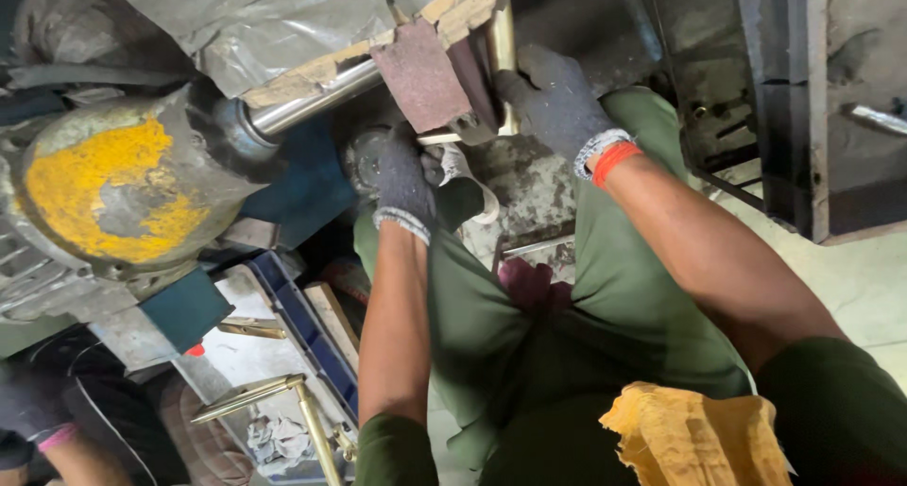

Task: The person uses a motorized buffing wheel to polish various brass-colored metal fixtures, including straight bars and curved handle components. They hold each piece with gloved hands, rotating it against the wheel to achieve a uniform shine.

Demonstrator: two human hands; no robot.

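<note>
Both my hands wear grey knit gloves. My right hand (557, 103) grips a brass-coloured bar (502, 42) at the top centre, pressed against a reddish-brown abrasive belt (422, 75) on a machine. My left hand (404, 179) holds the lower end of the same brass piece (444, 138), just below the belt. A shiny steel shaft (312, 102) runs from the belt area to a grey motor with a yellow-stained end (113, 188) at the left. My green trousers (529, 354) fill the lower middle.
Brass rods (255, 396) lie in a blue tray (312, 330) at the lower left. A yellow cloth (694, 434) rests on my lap. A dark metal frame (784, 108) stands at the right. Another person's gloved hand (33, 415) shows at the bottom left.
</note>
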